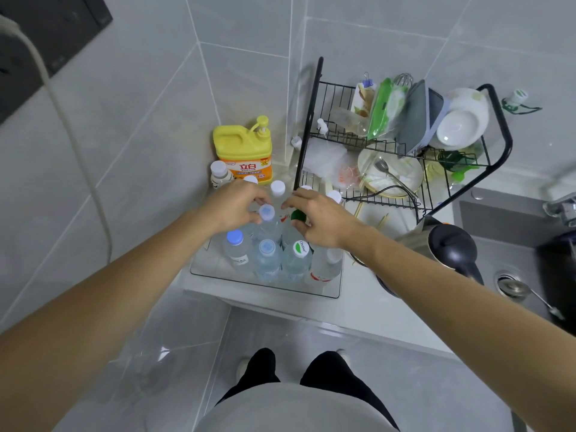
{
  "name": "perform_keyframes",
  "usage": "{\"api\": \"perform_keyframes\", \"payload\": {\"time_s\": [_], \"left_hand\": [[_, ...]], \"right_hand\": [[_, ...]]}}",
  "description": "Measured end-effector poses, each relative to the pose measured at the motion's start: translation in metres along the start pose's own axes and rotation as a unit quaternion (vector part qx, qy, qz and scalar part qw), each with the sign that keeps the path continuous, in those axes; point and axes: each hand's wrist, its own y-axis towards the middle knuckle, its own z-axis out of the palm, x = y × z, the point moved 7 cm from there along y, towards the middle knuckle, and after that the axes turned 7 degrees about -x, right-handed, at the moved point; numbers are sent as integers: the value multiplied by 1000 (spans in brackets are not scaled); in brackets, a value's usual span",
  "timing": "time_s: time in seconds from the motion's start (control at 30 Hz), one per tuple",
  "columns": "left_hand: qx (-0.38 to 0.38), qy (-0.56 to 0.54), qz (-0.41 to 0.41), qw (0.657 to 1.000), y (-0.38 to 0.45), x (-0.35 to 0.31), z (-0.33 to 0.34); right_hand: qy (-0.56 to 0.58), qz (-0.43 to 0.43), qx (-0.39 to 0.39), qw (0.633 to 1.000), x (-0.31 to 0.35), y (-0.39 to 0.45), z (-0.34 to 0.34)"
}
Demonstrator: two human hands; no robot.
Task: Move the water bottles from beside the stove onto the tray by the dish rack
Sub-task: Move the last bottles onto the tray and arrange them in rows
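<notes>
A clear tray (218,269) sits on the white counter left of the black dish rack (405,145). Several clear water bottles stand upright in it, with white, blue and green caps. My left hand (233,207) curls around the neck of a pale-blue-capped bottle (267,213) in the tray's middle. My right hand (318,219) grips a green-capped bottle (297,216) right beside it. Nearer me stand a blue-capped bottle (235,244), another pale-capped one (267,254) and a white-capped one with a green leaf (300,252).
A yellow dish-soap jug (243,151) and a small white-capped bottle (219,174) stand behind the tray by the tiled wall. The rack holds bowls, plates and packets. A black kettle (448,247) sits right of the tray, beside the sink (511,285).
</notes>
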Motion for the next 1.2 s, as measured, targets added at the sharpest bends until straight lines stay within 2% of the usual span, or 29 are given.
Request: {"api": "perform_keyframes", "payload": {"time_s": [0.13,0.3,0.4,0.6,1.2], "left_hand": [[-1,30,-37,999,-4,19,-2],[-6,25,-66,997,-8,37,-1],[-13,29,-77,997,-9,42,-1],[-32,28,-96,994,-5,49,0],[-50,31,-69,996,6,52,-1]], "right_hand": [[-1,-3,-19,1000,19,15,-1],[-5,-15,15,1000,39,34,9],[-27,-3,36,999,40,40,15],[-34,8,22,999,34,47,19],[-9,7,17,1000,19,59,17]]}}
